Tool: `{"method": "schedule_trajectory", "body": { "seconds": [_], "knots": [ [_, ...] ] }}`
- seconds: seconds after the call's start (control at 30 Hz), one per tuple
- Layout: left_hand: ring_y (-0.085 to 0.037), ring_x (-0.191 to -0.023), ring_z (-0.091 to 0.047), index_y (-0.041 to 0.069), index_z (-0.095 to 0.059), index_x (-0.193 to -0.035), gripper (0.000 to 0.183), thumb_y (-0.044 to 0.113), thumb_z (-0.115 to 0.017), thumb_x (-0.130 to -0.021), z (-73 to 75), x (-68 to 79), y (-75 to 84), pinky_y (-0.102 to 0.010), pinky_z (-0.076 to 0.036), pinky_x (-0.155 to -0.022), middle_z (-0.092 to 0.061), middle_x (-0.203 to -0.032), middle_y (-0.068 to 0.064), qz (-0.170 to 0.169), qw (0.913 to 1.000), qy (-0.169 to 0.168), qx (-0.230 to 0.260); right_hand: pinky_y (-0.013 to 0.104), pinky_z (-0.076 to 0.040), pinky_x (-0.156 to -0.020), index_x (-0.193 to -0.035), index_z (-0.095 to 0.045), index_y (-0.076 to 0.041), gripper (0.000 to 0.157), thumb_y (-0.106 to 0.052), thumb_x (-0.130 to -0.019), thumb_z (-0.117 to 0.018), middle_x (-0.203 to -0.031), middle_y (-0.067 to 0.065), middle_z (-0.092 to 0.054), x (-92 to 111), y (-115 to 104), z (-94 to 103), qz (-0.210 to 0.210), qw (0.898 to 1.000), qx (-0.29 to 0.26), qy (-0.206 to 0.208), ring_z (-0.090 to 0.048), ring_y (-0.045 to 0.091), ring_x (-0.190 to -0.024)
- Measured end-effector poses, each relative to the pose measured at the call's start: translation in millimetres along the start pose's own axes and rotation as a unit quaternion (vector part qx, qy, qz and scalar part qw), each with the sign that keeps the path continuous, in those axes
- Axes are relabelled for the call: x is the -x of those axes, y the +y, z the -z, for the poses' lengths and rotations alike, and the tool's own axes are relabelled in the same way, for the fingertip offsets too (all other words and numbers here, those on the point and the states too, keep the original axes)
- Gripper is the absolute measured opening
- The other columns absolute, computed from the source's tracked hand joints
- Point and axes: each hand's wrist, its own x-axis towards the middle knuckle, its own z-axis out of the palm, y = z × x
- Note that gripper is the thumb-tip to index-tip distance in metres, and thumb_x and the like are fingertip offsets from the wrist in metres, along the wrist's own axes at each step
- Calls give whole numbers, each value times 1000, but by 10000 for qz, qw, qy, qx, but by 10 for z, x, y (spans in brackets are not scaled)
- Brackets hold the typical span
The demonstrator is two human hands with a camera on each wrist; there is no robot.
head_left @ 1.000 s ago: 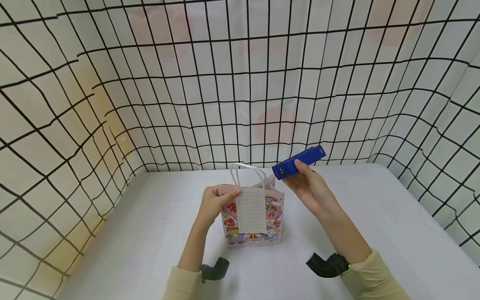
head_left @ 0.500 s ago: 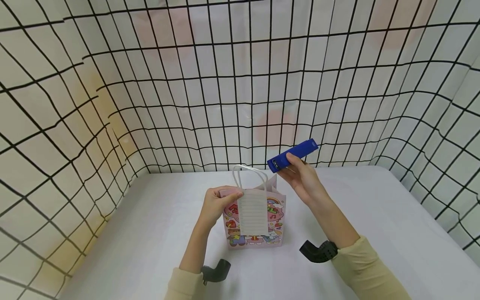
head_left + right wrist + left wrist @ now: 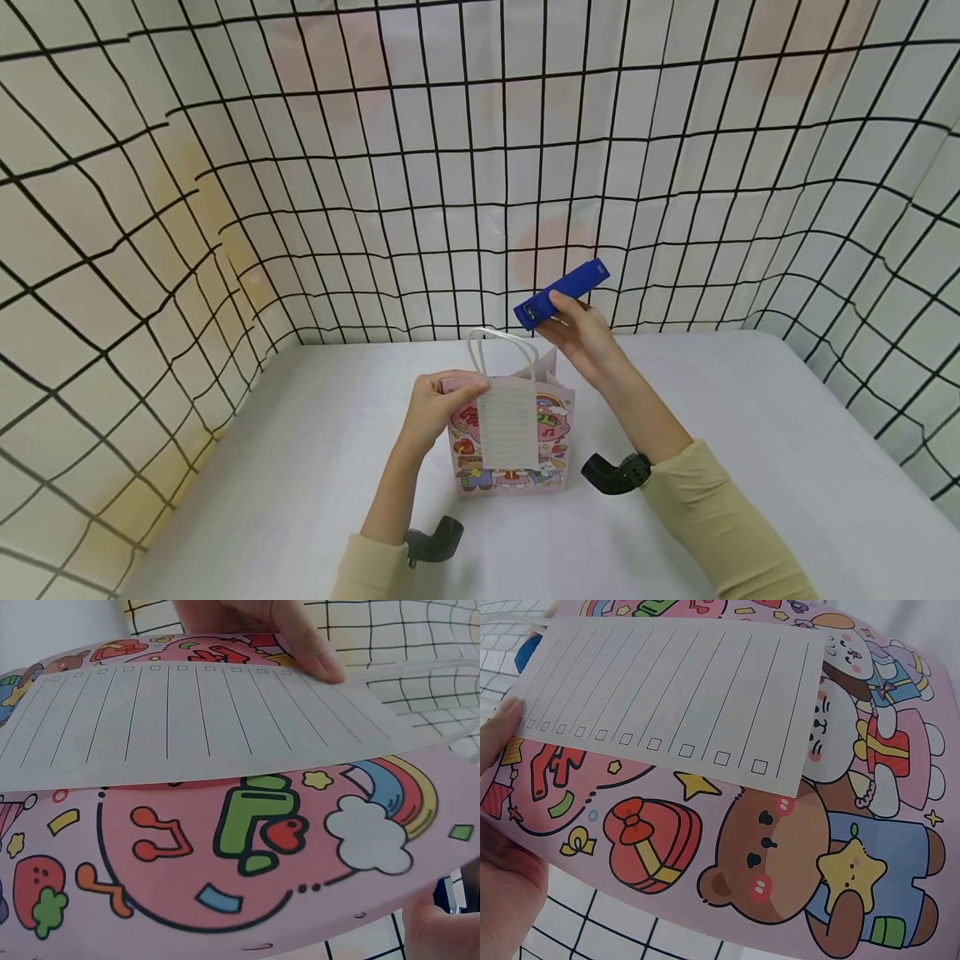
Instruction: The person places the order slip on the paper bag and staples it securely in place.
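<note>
A pink paper gift bag (image 3: 555,450) with cartoon prints and white handles (image 3: 498,333) stands upright on the white table. Against its front lies a lined white checklist sheet (image 3: 510,425), its top edge along the bag's rim. With thumb in front and fingers behind, my left hand (image 3: 435,408) pinches the sheet's upper left corner together with the bag's rim. Above the bag's right side, my right hand (image 3: 581,337) grips a blue stapler (image 3: 562,293), tilted with its far end up to the right. Only the left thumb (image 3: 502,727) shows over the sheet in the left wrist view.
Black wire grid (image 3: 510,175) over white sheeting encloses the table (image 3: 315,467) at the back and sides. Dark wrist cameras (image 3: 435,540) jut inward from both forearms, low in front of the bag.
My right hand has carried the stapler left and upward, closer over the bag's handles. The left hand, sheet and bag stay nearly as they were.
</note>
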Motion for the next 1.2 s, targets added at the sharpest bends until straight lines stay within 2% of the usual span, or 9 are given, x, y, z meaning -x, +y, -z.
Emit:
{"method": "schedule_trajectory", "body": {
  "seconds": [0.13, 0.3, 0.43, 0.53, 0.6, 0.73, 0.87, 1.03, 1.2],
  "knots": [
    [-12, -68, -67, -7, -66, -94, 26, 17, -66, -82, 7, -3, 3, -24, -53, -61, -69, -88, -20, 37, 10000, 19, -15, 18, -49, -83, -133, -26, -3, 45, -20, -95, -43, -115, 6, -48, -90, 10, -39, -16, 9998, 176, -60, -60, 9, -95],
    [-13, -68, -67, -7, -66, -94, 26, 16, -66, -82, 1, -1, 13, -24, -53, -61, -69, -89, -21, 1, 10000, 15, -25, 19, -48, -85, -137, -20, 0, 53, -20, -95, -43, -127, 14, -42, -180, -10, -79, -63, 9993, 348, -72, -59, 10, -97],
    [-12, -69, -68, -7, -66, -95, 27, 17, -66, -82, -11, 2, 16, -24, -53, -61, -69, -91, -21, -3, 10000, -13, 14, 20, -47, -88, -139, -19, 1, 54, -20, -95, -44, -137, 20, -36, -210, -19, -109, -241, 9986, 466, -93, -56, 19, -109],
    [-12, -69, -68, -6, -66, -95, 27, 17, -66, -82, -12, 3, 11, -25, -53, -62, -69, -91, -21, 11, 10000, 31, 19, 21, -47, -90, -140, -18, 0, 55, -20, -95, -43, -141, 23, -32, -199, -14, -122, -373, 9972, 632, -157, -47, 29, -122],
    [-12, -69, -67, -6, -66, -95, 27, 17, -67, -82, -12, 2, 1, -25, -53, -62, -69, -90, -20, 18, 10000, 90, 10, 22, -47, -90, -140, -19, 0, 55, -20, -95, -43, -142, 23, -31, -180, -12, -120, -451, 9963, 717, -176, -44, 30, -125],
    [-13, -70, -68, -6, -66, -95, 27, 18, -67, -82, -20, 7, -8, -25, -54, -63, -69, -90, -20, 39, 9998, 208, 25, 20, -48, -87, -138, -23, 1, 54, -21, -95, -45, -133, 21, -40, -122, -6, -107, -590, 9938, 923, -208, -55, 20, -109],
    [-15, -70, -69, -6, -66, -96, 27, 18, -66, -82, -42, 15, -6, -25, -54, -63, -69, -92, -21, -7, 9996, 258, 75, 17, -49, -80, -134, -27, 2, 50, -21, -94, -46, -113, 9, -51, -53, -7, -86, -680, 9908, 1149, -220, -58, 9, -92],
    [-15, -69, -69, -4, -67, -95, 26, 18, -66, -82, -63, 17, -11, -24, -54, -61, -68, -92, -22, -107, 9993, 341, 57, 17, -48, -77, -130, -30, 2, 47, -21, -93, -47, -97, -3, -58, 19, -16, -76, -737, 9860, 1450, -357, -59, 6, -87],
    [-13, -69, -69, -5, -67, -95, 24, 15, -65, -83, -84, 44, 53, -23, -54, -60, -68, -92, -22, -112, 9991, 419, 14, 20, -48, -80, -128, -32, 1, 45, -21, -92, -47, -95, -4, -60, 52, -12, -95, -787, 9783, 1851, -502, -61, 7, -87]
  ]
}}
